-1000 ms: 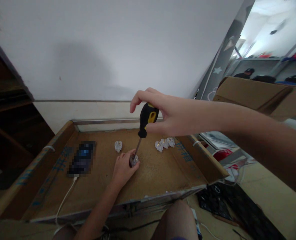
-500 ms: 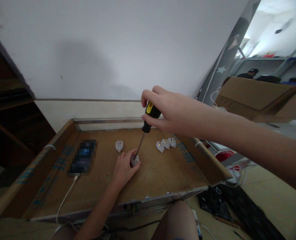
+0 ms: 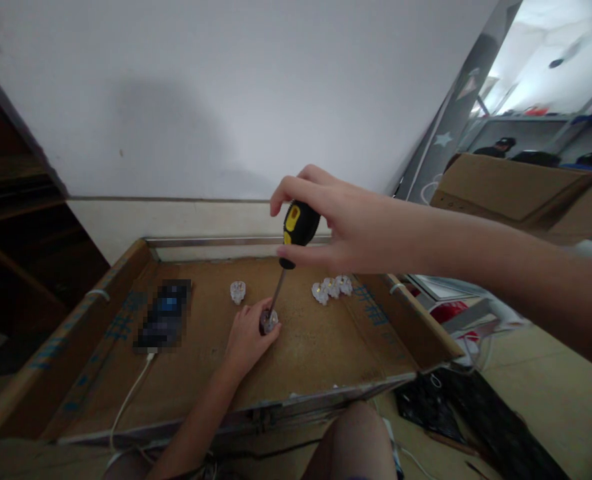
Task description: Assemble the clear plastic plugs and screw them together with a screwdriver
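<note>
Now, hands (image 3: 346,217) holding tilted screwdriver (image 3: 303,223), clear part (image 3: 271,323)

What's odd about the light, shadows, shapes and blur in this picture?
Head view: a soft shadow on the wall; a bright, washed-out ceiling at upper right; the right arm large toward the edge, likely a wide lens; the phone pixelated; the clear parts too soft for fine detail.

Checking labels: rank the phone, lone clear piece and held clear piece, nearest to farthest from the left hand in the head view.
1. Held clear piece: in the left hand.
2. Lone clear piece: just beyond it.
3. Phone: leftmost.
</note>
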`<state>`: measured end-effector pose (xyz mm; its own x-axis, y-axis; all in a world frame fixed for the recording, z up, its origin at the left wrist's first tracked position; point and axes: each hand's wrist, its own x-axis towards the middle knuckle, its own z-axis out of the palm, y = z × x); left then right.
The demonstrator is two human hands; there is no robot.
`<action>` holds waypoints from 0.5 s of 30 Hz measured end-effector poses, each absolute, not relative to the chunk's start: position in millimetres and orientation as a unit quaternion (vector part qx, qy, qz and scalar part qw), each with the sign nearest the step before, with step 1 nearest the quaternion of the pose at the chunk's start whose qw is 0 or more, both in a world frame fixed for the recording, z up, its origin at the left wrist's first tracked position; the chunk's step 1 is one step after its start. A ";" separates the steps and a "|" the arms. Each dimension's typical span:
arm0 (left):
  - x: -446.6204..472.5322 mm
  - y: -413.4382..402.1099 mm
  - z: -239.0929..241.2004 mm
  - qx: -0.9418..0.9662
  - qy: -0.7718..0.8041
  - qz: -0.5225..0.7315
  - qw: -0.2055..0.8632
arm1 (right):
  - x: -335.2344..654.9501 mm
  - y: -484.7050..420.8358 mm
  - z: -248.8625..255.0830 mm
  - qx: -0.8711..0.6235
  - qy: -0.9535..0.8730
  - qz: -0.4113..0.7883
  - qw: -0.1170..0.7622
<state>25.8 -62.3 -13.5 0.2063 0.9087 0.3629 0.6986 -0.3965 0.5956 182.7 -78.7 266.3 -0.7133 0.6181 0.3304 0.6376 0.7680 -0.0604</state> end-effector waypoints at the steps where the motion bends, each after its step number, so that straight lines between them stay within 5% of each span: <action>1: 25.8 -62.4 -13.4 0.761 0.527 0.345 0.153 | 183.1 -78.5 266.3 -0.339 -0.923 -0.046 0.177; 15: 25.7 -63.0 -13.4 0.760 0.528 0.343 0.157 | 179.6 -80.9 265.1 -0.340 -0.922 -0.068 0.172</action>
<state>25.7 -63.0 -13.4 0.2063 0.9118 0.3550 0.6959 -0.3918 0.6019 179.6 -80.9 265.1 -0.7103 0.6033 0.3625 0.6499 0.7600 0.0085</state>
